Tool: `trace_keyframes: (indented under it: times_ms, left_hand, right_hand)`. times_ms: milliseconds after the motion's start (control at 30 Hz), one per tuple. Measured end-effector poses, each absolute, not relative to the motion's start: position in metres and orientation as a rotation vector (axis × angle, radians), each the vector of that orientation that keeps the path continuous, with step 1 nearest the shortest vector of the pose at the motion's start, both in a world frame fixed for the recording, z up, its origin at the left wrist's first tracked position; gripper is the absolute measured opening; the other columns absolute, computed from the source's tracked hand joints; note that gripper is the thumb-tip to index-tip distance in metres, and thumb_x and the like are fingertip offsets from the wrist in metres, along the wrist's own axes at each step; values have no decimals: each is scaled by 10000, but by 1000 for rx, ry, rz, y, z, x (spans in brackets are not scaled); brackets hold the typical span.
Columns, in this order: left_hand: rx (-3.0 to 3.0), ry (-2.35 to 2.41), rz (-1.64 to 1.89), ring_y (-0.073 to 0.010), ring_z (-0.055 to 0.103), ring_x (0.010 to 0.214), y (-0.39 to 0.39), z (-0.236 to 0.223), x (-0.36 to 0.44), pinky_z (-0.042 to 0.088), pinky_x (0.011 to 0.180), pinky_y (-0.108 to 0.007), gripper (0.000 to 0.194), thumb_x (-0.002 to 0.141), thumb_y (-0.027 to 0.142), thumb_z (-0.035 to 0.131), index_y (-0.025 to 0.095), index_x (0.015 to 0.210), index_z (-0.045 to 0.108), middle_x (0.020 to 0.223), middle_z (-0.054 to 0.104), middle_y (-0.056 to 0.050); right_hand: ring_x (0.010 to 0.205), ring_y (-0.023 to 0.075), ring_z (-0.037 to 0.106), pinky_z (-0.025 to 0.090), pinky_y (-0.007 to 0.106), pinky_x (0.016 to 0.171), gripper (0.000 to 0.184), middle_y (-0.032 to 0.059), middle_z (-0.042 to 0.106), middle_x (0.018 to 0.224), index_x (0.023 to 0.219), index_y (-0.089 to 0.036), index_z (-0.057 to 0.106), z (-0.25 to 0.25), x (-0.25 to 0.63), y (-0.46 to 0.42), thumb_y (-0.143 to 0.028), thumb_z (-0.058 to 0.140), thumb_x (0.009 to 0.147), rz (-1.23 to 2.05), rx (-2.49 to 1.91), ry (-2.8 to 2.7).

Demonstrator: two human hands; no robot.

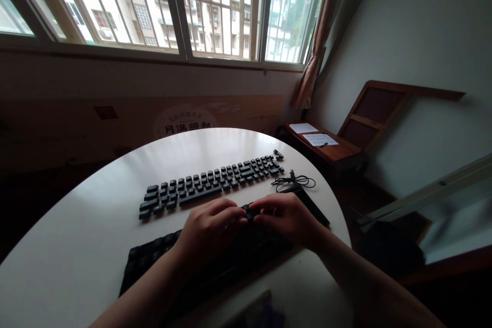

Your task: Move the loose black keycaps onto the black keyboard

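Note:
Both my hands meet over a black keyboard (pixel 154 251) at the near side of a round white table (pixel 77 225). Between the fingertips sits a small black keycap (pixel 249 210), partly covered. My left hand (pixel 215 220) is closed, thumb and fingers pinched at its left side. From the other side, my right hand (pixel 286 215) pinches it with curled fingers. My hands and forearms hide much of the keyboard's middle and right. Beyond them, loose black keycaps (pixel 200 192) lie in keyboard-like rows on the tabletop.
A coiled black cable (pixel 294 180) and a flat dark object (pixel 313 207) lie right of my hands. At the near edge is a blurred dark item (pixel 257 312). Papers (pixel 320 140) and a pen rest on a wooden chair (pixel 346 156) beyond the table.

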State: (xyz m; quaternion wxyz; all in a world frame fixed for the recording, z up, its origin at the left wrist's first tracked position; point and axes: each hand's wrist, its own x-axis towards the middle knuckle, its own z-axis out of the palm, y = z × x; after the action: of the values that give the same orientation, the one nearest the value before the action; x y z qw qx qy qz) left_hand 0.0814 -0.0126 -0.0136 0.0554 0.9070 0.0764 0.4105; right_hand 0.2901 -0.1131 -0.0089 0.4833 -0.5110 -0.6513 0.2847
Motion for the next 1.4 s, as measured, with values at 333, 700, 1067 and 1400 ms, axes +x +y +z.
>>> trace_keyframes:
  times_ms: [333,700,1067,1400]
  left_hand:
    - [2736,281,986,-135,651,682,-8,-24,84,505,615,-232,146,957,228,552,203,940,695,831,698,-24]
    - [2696,367,992,-128,677,727,-6,-24,86,522,634,-214,176,945,180,539,205,1058,671,892,715,-28]
    - [2695,344,1008,-130,679,710,-6,-24,87,528,630,-216,180,934,165,542,196,1045,680,874,719,-29]
    - [2696,348,1015,-144,687,718,-7,-23,88,549,623,-232,193,929,190,532,192,1027,698,877,728,-46]
  right_hand:
    - [989,270,703,541,446,928,315,99,755,1052,1037,-194,738,-50,429,-122,-426,753,824,396,-1534,-1398]
    - [1281,285,542,384,494,1129,156,101,656,1292,976,-248,750,-67,432,-121,-353,729,862,392,-1496,-1589]
    - [1259,276,535,396,466,1116,151,90,650,1258,999,-252,739,-63,436,-123,-340,688,888,397,-1545,-1641]
    - [1277,293,527,398,490,1115,162,103,641,1291,1001,-247,740,-62,441,-122,-346,682,887,412,-1534,-1695]
